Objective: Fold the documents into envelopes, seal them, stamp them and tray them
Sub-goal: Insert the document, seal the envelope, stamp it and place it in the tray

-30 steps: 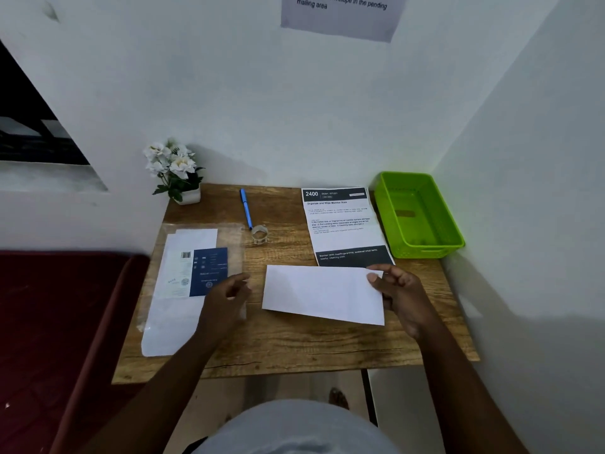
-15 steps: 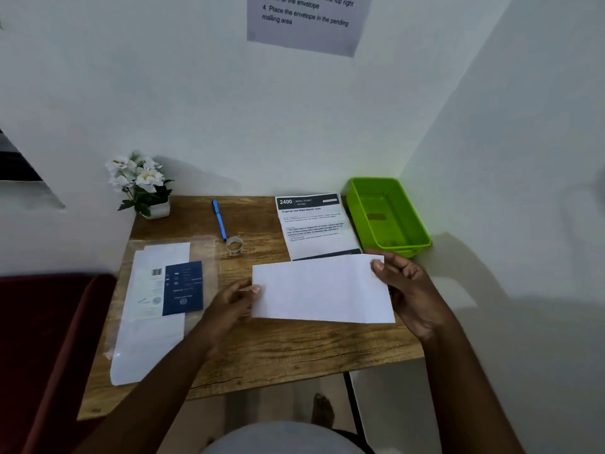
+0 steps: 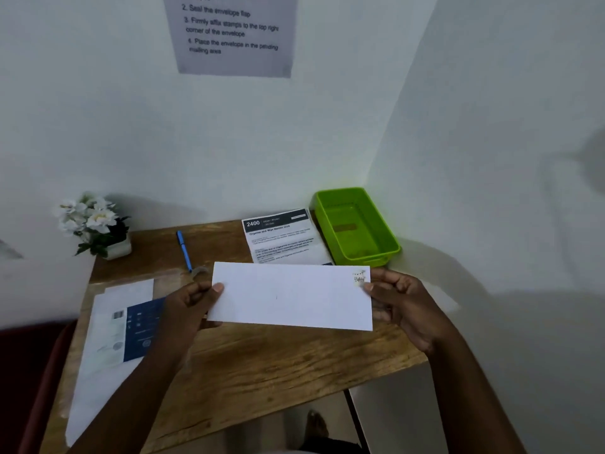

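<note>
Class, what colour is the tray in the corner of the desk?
Bright green; the tray shows clearly in the head view.

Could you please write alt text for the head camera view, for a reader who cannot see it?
A person's left hand and right hand hold a white envelope by its short ends above a wooden table, a small sticker at its top right corner. Behind it lie a printed document, a green tray and a blue pen.

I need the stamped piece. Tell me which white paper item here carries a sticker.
The plain white envelope held up by both hands: a small sticker sits in its top right corner. The printed black-headed sheet shows none.
</note>
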